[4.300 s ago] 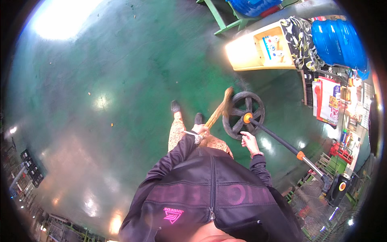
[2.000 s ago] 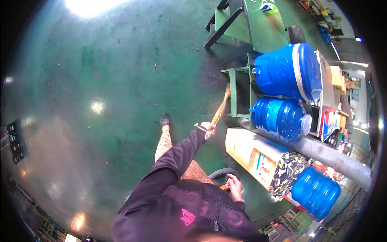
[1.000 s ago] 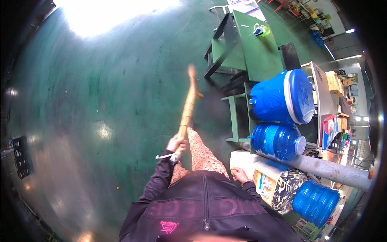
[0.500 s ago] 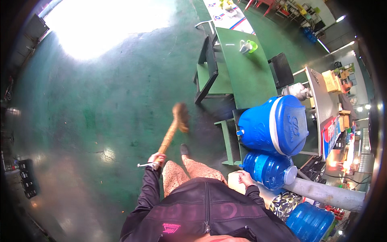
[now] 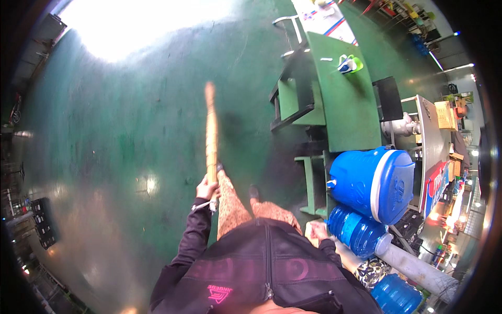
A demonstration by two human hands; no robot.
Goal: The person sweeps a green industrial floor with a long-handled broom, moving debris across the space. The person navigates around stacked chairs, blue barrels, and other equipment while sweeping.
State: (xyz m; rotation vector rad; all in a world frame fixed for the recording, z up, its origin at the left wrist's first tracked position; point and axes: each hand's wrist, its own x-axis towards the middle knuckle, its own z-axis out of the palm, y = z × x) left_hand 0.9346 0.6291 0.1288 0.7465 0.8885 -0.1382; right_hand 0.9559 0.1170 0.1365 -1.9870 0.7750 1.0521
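My left hand point(image 5: 208, 188) is closed round the lower end of a long, light-coloured broom handle point(image 5: 211, 138). The broom points away from me over the green floor, and its brown far end point(image 5: 209, 89) is blurred and seen edge-on. A white cord hangs from the handle at my wrist. My right hand point(image 5: 317, 230) is at my right side, beside a blue water bottle point(image 5: 356, 231) lying on its side. Its fingers are smeared, and I make out nothing held in them.
To the right stand a blue cooler jug point(image 5: 361, 178), a green table point(image 5: 348, 99) and a dark-framed chair point(image 5: 293, 97). Another blue bottle point(image 5: 396, 294) lies at the lower right. Black crates point(image 5: 43, 222) sit at the far left.
The broom has swung from angled right to nearly straight ahead, its far end now farther away. The table, cooler and bottles appear shifted right, and my feet have changed position.
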